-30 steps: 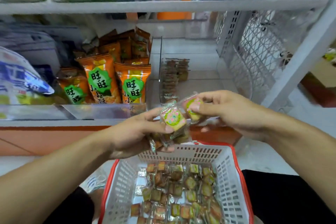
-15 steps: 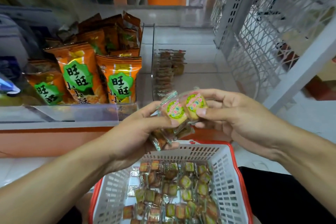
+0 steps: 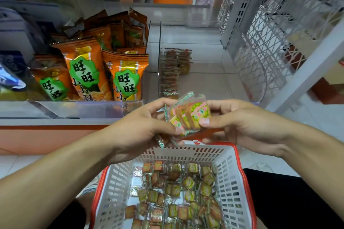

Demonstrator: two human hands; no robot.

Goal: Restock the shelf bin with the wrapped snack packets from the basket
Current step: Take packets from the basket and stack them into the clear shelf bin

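Together, hands (image 3: pixel 188 128) pinch packets (image 3: pixel 189 115) above basket (image 3: pixel 232 182).

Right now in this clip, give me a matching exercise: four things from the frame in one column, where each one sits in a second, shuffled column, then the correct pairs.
Things:
1. stack of packets
2. loose packets
3. orange snack bags
4. row of packets

Places:
A. standing in the clear bin on the shelf
B. lying in the white basket
C. pinched between the left hand and the right hand
D. on the shelf, left of the clear bin

Pairs: 1-C, 2-B, 3-D, 4-A
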